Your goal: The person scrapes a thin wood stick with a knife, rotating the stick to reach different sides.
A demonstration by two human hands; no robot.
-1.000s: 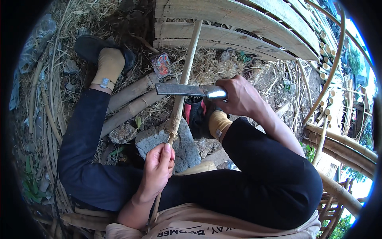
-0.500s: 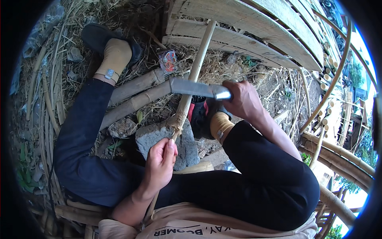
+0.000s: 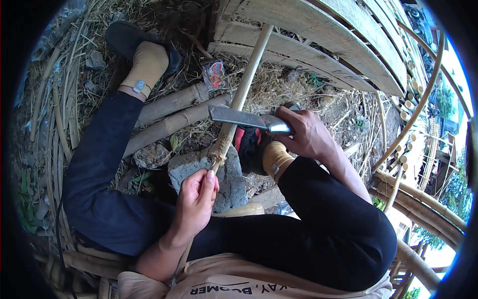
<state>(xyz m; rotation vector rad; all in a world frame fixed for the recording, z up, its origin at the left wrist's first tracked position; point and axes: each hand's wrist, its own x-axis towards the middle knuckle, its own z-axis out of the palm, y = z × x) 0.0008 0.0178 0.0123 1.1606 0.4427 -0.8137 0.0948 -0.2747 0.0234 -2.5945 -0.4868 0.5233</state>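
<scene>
My left hand [image 3: 196,199] is closed round the thinned lower part of a pale wooden stick [image 3: 249,74], which slants up and away from me. Just above my fingers the stick has a thick, frayed ring where its width changes. A machete [image 3: 238,117] with a broad, squared-off blade is gripped by the handle in my right hand [image 3: 309,130]. Its blade lies across the thicker part of the stick; whether it touches the wood I cannot tell. Beneath the frayed ring sits a grey stone block [image 3: 230,187], between my legs.
A slatted wooden panel [image 3: 318,30] rises at the far side, close to the stick's far end. Bamboo poles [image 3: 174,124] and a small rock [image 3: 152,157] lie on the straw-covered ground at left, near a crumpled wrapper [image 3: 214,74]. More bamboo [image 3: 423,199] is at the right.
The machete blade has tilted, its tip now further left, and my right hand has dropped slightly. My left hand still grips the stick, shifted a little left in the picture.
</scene>
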